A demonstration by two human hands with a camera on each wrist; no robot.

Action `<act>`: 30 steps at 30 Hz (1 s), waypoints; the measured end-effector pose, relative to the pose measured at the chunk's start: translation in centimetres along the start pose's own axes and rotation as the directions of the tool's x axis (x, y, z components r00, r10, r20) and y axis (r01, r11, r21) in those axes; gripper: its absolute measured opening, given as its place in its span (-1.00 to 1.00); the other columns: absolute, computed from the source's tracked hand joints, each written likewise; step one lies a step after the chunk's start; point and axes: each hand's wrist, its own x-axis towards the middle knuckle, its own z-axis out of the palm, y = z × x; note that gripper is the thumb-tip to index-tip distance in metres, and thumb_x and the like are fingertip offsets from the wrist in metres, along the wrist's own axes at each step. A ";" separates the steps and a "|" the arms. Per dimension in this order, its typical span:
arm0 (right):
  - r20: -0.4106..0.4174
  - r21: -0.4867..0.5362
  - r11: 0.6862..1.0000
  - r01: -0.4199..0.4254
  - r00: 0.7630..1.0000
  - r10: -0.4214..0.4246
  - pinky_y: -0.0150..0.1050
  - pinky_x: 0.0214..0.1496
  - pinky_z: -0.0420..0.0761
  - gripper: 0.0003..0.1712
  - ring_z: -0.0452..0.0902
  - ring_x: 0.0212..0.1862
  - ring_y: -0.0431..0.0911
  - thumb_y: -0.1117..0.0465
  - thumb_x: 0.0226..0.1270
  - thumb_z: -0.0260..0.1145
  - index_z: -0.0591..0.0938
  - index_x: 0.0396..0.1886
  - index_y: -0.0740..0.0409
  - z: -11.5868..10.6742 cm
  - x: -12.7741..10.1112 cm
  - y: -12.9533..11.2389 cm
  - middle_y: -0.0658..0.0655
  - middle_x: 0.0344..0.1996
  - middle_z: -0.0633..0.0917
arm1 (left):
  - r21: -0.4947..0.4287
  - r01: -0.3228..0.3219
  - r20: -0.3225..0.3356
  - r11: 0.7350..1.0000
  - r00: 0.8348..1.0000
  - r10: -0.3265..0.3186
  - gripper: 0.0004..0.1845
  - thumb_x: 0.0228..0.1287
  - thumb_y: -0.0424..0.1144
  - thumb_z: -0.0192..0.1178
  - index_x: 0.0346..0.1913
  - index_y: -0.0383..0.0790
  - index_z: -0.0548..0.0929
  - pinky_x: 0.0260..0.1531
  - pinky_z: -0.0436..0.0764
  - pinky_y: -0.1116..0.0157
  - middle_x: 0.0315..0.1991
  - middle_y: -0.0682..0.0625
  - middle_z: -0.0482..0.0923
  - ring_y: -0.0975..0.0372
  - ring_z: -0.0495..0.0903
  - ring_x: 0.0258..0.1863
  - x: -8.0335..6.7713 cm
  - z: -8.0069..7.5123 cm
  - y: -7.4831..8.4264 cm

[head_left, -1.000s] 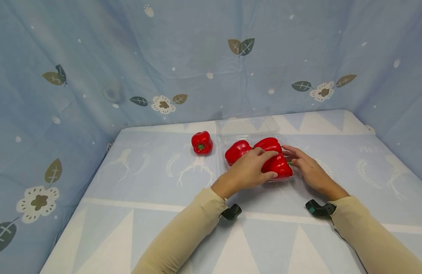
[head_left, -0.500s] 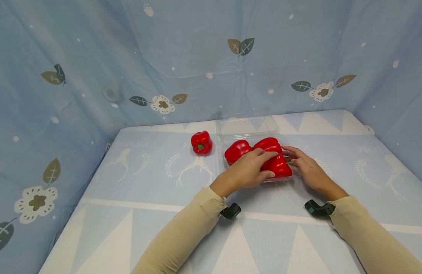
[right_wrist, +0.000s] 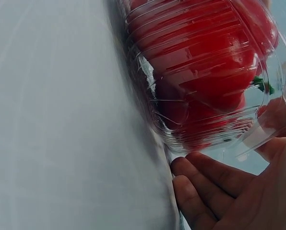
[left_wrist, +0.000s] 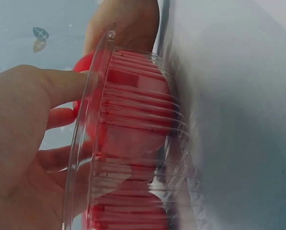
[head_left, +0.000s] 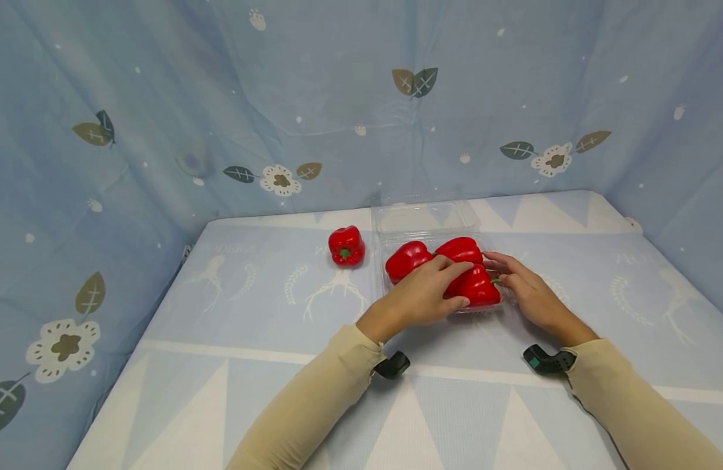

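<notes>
- The left hand [head_left: 423, 297] lies on the near pepper [head_left: 479, 287] in the clear box [head_left: 397, 222], fingers bent over it.
- The right hand [head_left: 528, 294] touches the box's right side, fingers loose.
- One pepper [head_left: 346, 245] sits alone on the cloth [head_left: 250, 313].

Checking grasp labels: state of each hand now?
Left hand: curled over the nearest red pepper in the clear tray.
Right hand: open, fingers at tray's side.
</notes>
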 end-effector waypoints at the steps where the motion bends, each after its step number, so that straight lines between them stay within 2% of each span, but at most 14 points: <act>1: -0.001 0.000 1.000 0.001 1.000 -0.001 0.28 0.20 0.31 -0.42 0.36 0.24 0.17 0.32 0.48 -0.21 0.20 0.46 -0.04 0.0 0.0 0.0 0.25 0.30 0.40 | -0.006 0.000 -0.004 1.000 1.000 0.000 -0.33 0.24 0.07 0.22 0.40 0.09 0.30 0.13 0.47 0.25 0.19 0.04 0.37 0.26 0.41 0.12 -0.1 -0.1 0.0; 12: -0.005 0.000 1.000 0.016 1.000 -0.016 0.23 0.20 0.35 -0.42 0.39 0.22 0.12 0.33 0.49 -0.23 0.20 0.46 -0.04 -0.1 0.0 -0.1 0.24 0.28 0.42 | -0.074 -0.039 -0.112 0.996 0.993 0.031 -0.56 0.27 -0.02 0.21 0.19 0.00 0.54 0.07 0.51 0.28 0.10 0.08 0.47 0.30 0.44 0.06 -1.4 -1.2 -0.7; 18: -0.006 0.007 1.000 0.010 1.000 -0.010 0.21 0.20 0.36 -0.43 0.39 0.23 0.13 0.32 0.49 -0.22 0.20 0.46 -0.04 0.0 0.0 -0.1 0.24 0.28 0.42 | -0.140 -0.094 -0.207 0.986 0.976 0.063 -0.64 0.28 -0.09 0.21 0.10 -0.08 0.60 -0.19 0.53 0.47 -0.09 0.06 0.53 0.30 0.48 -0.17 -2.0 -2.2 -1.4; 20: -0.009 0.000 1.000 0.008 1.000 -0.008 0.08 0.21 0.40 -0.43 0.39 0.22 0.12 0.32 0.49 -0.22 0.20 0.46 -0.04 0.0 0.0 -0.1 0.24 0.28 0.42 | -0.156 -0.109 -0.236 0.982 0.969 0.070 -0.66 0.29 -0.10 0.20 0.08 -0.10 0.62 -0.22 0.52 0.49 -0.12 0.06 0.54 0.28 0.49 -0.20 -2.0 -2.5 -1.7; 25: -0.010 -0.003 1.000 0.015 1.000 -0.015 -0.47 0.11 0.37 -0.43 0.41 0.21 0.08 0.32 0.50 -0.21 0.21 0.45 -0.04 -0.1 0.0 0.0 0.22 0.27 0.43 | -0.183 -0.094 -0.279 0.979 0.960 0.040 -0.70 0.31 -0.11 0.19 0.05 -0.09 0.64 -0.10 0.53 0.45 -0.08 0.06 0.59 0.27 0.54 -0.12 -2.3 -3.3 -2.6; 27: -0.011 0.002 1.000 0.021 1.000 -0.021 -0.56 0.07 0.34 -0.43 0.41 0.21 0.08 0.33 0.50 -0.22 0.22 0.45 -0.03 -0.1 0.0 0.0 0.22 0.27 0.44 | -0.201 -0.092 -0.302 0.975 0.953 0.028 -0.72 0.30 -0.12 0.20 0.03 -0.09 0.65 -0.07 0.53 0.44 -0.08 0.08 0.61 0.29 0.55 -0.09 -2.4 -3.7 -3.0; 30: -0.012 0.000 1.000 0.025 1.000 -0.025 -0.56 0.06 0.34 -0.43 0.42 0.20 0.07 0.33 0.50 -0.22 0.22 0.45 -0.03 -0.1 0.0 0.0 0.21 0.26 0.44 | -0.236 -0.097 -0.343 0.967 0.939 0.010 -0.75 0.30 -0.15 0.21 -0.01 -0.10 0.67 -0.07 0.55 0.42 -0.10 0.09 0.63 0.32 0.56 -0.09 -2.7 -4.3 -3.8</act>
